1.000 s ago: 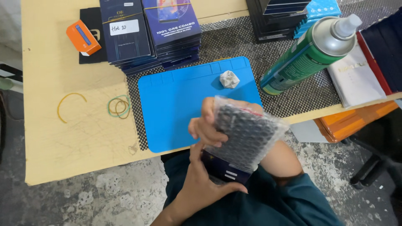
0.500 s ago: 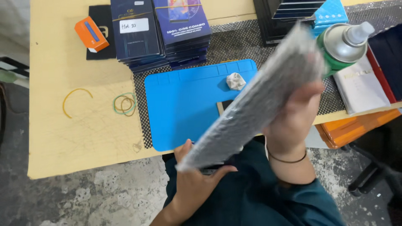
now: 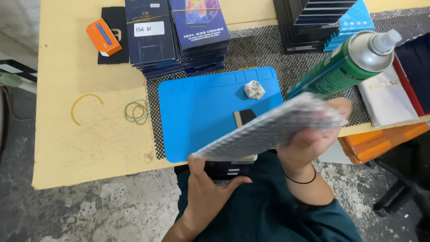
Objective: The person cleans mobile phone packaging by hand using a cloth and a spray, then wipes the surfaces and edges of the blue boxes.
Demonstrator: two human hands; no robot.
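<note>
Right hand (image 3: 313, 139) pinching the bubble wrap (image 3: 273, 127) high, left hand (image 3: 210, 188) clamped on the dark box (image 3: 228, 169) — best kept taut.

This looks like a small repair or packing workshop for phone accessories. A pale wooden worktable (image 3: 67, 148) stands on a rough, stained concrete floor (image 3: 112, 210). At the table's middle lies a blue silicone work mat (image 3: 201, 112) on a black woven anti-slip sheet (image 3: 268, 49). Behind the mat rise stacks of dark blue flat retail boxes (image 3: 177, 36); to its right stands a green aerosol spray can (image 3: 345, 67); to its left lie loose rubber bands (image 3: 135, 110).
</note>
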